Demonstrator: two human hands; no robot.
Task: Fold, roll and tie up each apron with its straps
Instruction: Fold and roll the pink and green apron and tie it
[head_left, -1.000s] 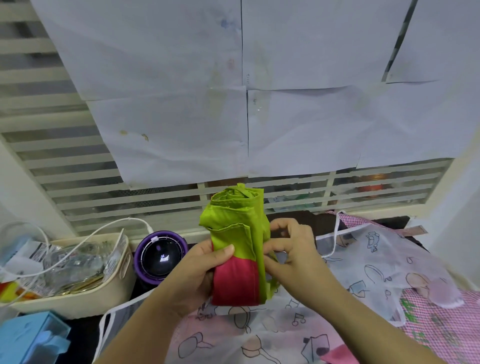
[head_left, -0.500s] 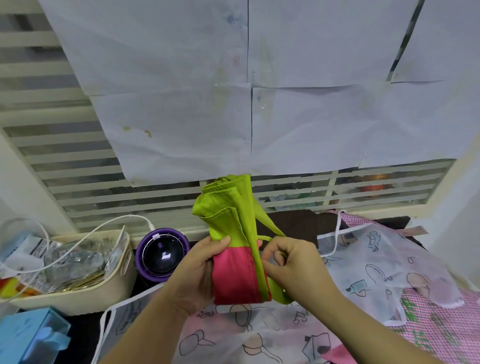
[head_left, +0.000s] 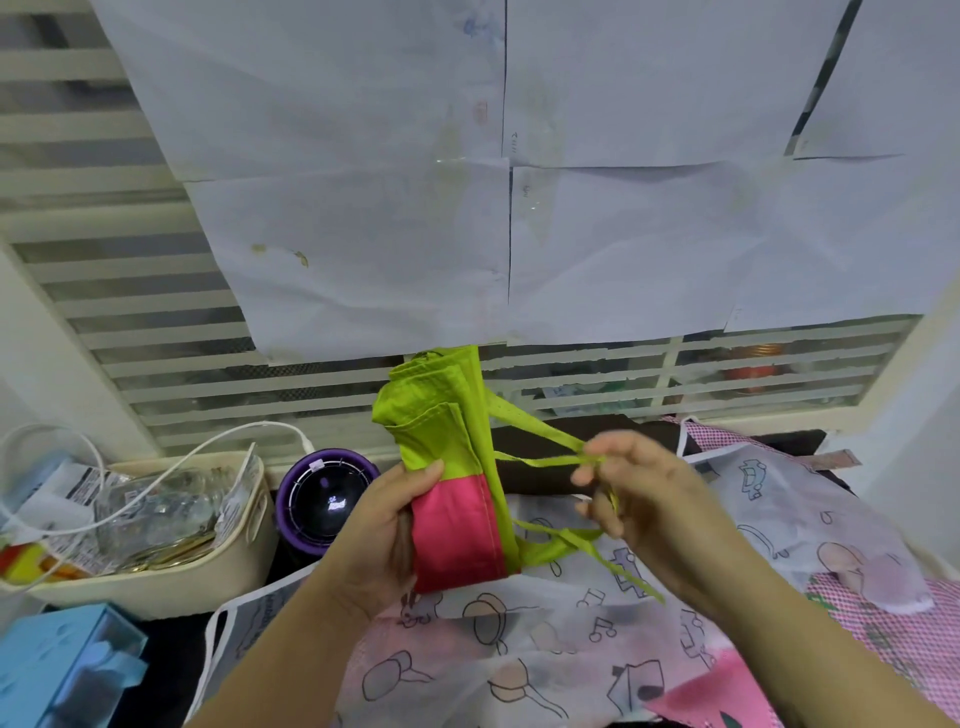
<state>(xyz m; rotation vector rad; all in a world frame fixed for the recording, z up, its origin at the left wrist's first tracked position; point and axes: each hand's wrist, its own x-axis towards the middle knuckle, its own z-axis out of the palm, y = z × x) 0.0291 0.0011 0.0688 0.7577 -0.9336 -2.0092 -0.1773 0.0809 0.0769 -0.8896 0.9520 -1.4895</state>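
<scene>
Rightward from the roll, the right grip (head_left: 644, 493) has drawn the green straps (head_left: 540, 460) out, pinching them. Just beside it, the left grip (head_left: 379, 535) clasps the rolled green-and-pink apron (head_left: 447, 467) upright. Soft, light cloth probably springs open: pin the flap and take the straps near their ends.

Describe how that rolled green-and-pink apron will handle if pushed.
Probably light and soft: the left hand holds the apron upright in a one-handed grip. Likely to unroll if released: its straps run loose to the right hand, not yet tied.
</scene>
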